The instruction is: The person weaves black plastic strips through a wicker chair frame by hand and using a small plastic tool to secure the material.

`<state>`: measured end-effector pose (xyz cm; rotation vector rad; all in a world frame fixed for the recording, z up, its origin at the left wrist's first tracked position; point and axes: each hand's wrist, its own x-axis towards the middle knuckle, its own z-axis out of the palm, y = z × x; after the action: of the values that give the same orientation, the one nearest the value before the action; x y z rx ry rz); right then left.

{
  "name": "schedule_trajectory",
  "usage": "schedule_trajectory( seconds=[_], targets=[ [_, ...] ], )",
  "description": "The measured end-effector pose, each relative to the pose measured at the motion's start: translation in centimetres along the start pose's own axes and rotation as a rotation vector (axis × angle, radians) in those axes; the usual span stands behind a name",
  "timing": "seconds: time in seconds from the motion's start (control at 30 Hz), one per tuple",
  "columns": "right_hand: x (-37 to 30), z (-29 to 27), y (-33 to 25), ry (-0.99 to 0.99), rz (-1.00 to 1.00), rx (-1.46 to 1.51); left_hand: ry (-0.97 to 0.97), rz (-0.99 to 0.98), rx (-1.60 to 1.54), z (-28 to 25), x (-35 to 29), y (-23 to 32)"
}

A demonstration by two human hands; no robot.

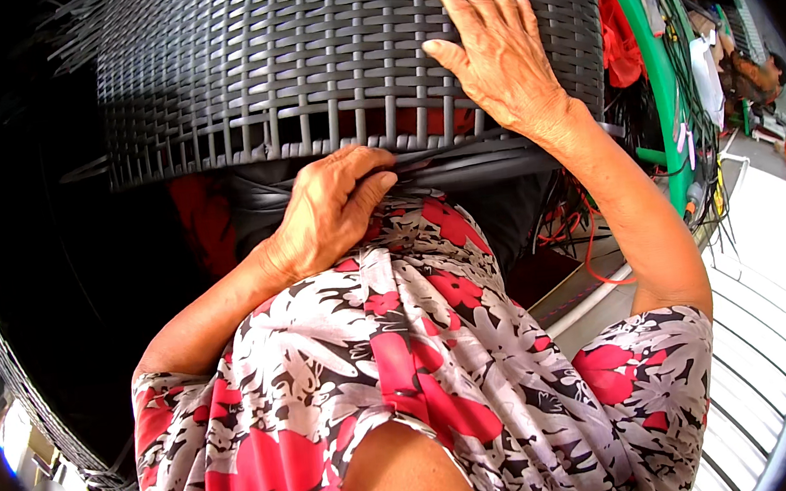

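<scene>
A person's bare right hand (504,69) lies open and flat, palm down, on a dark grey panel of woven flat strips (280,57), its fingers slightly spread and its thumb held out to the left. On my remote view from the head camera, the panel fills the upper middle, directly in front of the wearer, with the right hand on its right side. The left hand (332,199) is curled at the panel's lower edge, near the middle, thumb close to the bent fingers; I cannot tell whether it is clamped on a strip. The 2 hands are well apart.

Just below that edge I see a bundle of long, smooth, dark grey strips (489,165) running rightward from the left hand. Along the panel's lower part, a row of upright strips stands with open gaps between them, and red shows through some. Loose strip ends (83,24) fan out at the upper left.

The wearer's red, white and black floral top (329,365) fills the lower middle. To the right I see a curved bright green frame (658,49), a crumpled red bag or cloth (619,34) beside it, and a thin orange-red cord (594,264) hanging lower down.
</scene>
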<state>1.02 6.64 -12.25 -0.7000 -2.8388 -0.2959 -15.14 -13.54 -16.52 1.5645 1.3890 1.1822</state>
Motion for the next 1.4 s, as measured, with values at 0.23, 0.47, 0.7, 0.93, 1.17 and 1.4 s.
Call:
schedule_trajectory(
  seconds=[0.23,0.47,0.7,0.93,1.17,1.4],
  targets=[
    [1.1,2.1,-2.6,0.085,0.105,-0.063,0.048,-0.954,-1.593,1.6,-1.0,-4.9],
    [0.9,5.0,-3.3,-0.013,0.125,-0.144,0.232,-0.717,-1.698,2.3,-0.6,-6.5],
    [1.3,6.3,-3.8,0.011,0.122,-0.121,0.068,-0.414,-1.910,4.9,2.6,-9.0],
    [2.6,8.5,-2.7,0.010,0.145,-0.159,0.086,-0.437,-1.929,4.9,2.4,-8.4],
    [7.1,7.8,-2.6,0.046,0.181,-0.165,0.177,-0.465,-1.908,5.4,2.3,-8.1],
    [7.9,7.5,-10.7,0.034,-0.118,0.002,-0.002,-0.216,-1.736,5.5,2.0,-8.4]
  ],
)
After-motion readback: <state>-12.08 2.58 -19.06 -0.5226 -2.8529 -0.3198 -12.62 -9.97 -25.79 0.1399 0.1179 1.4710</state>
